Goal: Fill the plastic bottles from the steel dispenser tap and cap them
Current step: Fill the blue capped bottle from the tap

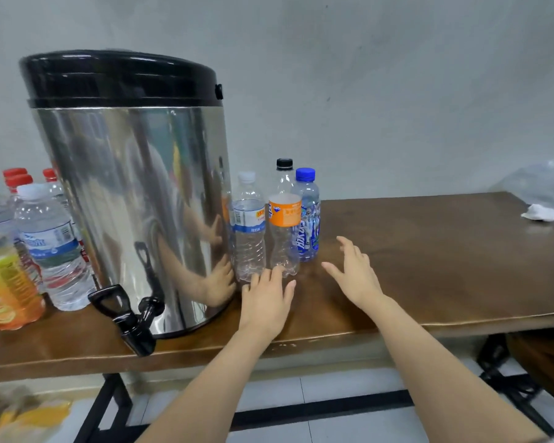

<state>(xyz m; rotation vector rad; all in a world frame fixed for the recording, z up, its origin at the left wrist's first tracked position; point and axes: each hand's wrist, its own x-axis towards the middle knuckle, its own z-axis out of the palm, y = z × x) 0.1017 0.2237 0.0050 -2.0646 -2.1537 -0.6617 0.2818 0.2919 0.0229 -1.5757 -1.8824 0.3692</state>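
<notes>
Faced a grey plaster wall behind a long brown wooden table [429, 251]. Found a tall steel dispenser with a black lid [135, 187] set at the table's front edge, with its black tap [131, 318] jutting past the rim, presumably to leave room for holding a bottle under the spout.

Counted three capped, seemingly empty plastic bottles huddled just right of the drum: a clear white-capped bottle with a blue-and-white label [248, 228], a clear black-capped bottle with an orange label [284, 225] and, behind, a blue-capped bottle with a blue printed label [309, 219].

Saw the left hand [266, 298] released, fingers straight and spread, fingertips at the bases of the first two; could not tell whether touching. Saw the right hand [354, 273] likewise slack and spread, hovering over bare wood just right of the blue-capped bottle, grasping nothing. Judged both as reaching in to pick one.

Noted a cluster of seemingly full capped bottles [50, 244] left of the drum, kept apart from the empties, probably the finished batch, with a yellow-orange drink bottle [7, 282] in front. Spotted a crumpled white tissue [539, 212] and a clear plastic bag [544, 180] at the far right end.
</notes>
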